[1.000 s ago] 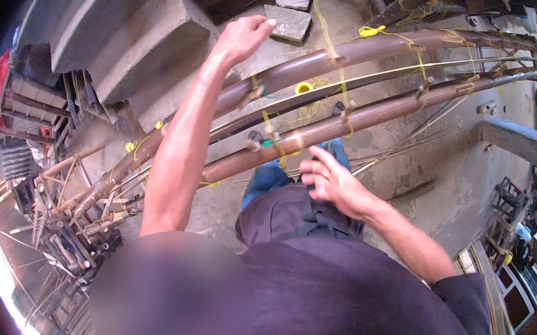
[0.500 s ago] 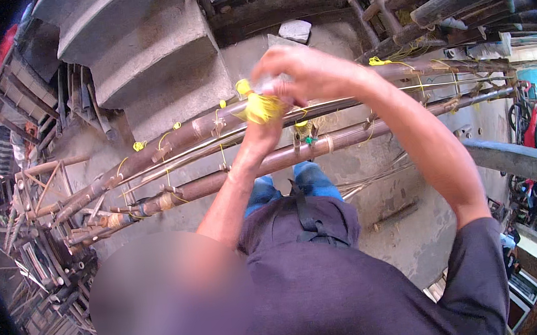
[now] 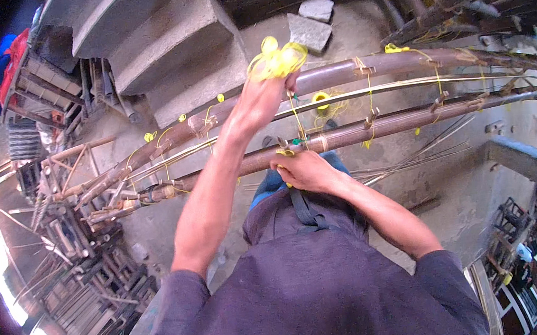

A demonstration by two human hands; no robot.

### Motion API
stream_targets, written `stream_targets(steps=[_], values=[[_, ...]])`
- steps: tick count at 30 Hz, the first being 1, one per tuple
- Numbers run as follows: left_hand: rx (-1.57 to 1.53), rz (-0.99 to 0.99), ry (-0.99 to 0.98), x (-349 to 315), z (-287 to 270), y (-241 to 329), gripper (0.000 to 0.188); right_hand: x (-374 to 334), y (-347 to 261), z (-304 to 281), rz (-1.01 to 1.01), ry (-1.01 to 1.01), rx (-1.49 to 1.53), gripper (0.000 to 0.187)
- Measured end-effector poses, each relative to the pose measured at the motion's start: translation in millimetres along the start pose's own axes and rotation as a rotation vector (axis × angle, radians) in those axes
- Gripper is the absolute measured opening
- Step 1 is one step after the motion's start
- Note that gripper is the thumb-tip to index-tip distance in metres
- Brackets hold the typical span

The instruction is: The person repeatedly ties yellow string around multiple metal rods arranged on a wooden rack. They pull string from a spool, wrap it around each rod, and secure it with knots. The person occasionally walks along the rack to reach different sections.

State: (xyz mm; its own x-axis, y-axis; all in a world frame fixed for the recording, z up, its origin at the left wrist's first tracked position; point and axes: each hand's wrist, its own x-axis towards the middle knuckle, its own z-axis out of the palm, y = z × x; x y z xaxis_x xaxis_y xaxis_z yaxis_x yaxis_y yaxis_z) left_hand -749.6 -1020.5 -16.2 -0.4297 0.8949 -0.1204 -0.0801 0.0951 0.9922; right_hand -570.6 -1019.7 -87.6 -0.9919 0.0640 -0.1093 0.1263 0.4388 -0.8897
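Your left hand (image 3: 263, 100) grips a bundle of yellow string (image 3: 279, 62) at its one o'clock. Your right hand (image 3: 308, 171), at the left's five o'clock, curls by the near brown pole (image 3: 343, 137); its grip cannot be told.

A loose, looped bundle of yellow cord (image 3: 281, 61) bunches at the left hand (image 3: 259, 100), beside the far brown pole (image 3: 330, 73). The near brown pole (image 3: 402, 117) runs roughly alongside, linked by thin yellow ties (image 3: 369, 90); yellow cord also shows at the right hand (image 3: 307, 170).
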Motion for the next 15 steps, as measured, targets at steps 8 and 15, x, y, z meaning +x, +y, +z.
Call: stream_targets(steps=[8, 15], values=[[0.135, -0.530, -0.024, 81.3, -38.2, -112.9, 0.028, -4.0, 8.2, 24.0, -0.119, -0.163, -0.179, 0.018], [1.050, -0.284, -0.225, 23.0, -190.6, -46.9, 0.058, -51.6, -62.9, 2.7, -0.065, -0.238, 0.197, 0.042]])
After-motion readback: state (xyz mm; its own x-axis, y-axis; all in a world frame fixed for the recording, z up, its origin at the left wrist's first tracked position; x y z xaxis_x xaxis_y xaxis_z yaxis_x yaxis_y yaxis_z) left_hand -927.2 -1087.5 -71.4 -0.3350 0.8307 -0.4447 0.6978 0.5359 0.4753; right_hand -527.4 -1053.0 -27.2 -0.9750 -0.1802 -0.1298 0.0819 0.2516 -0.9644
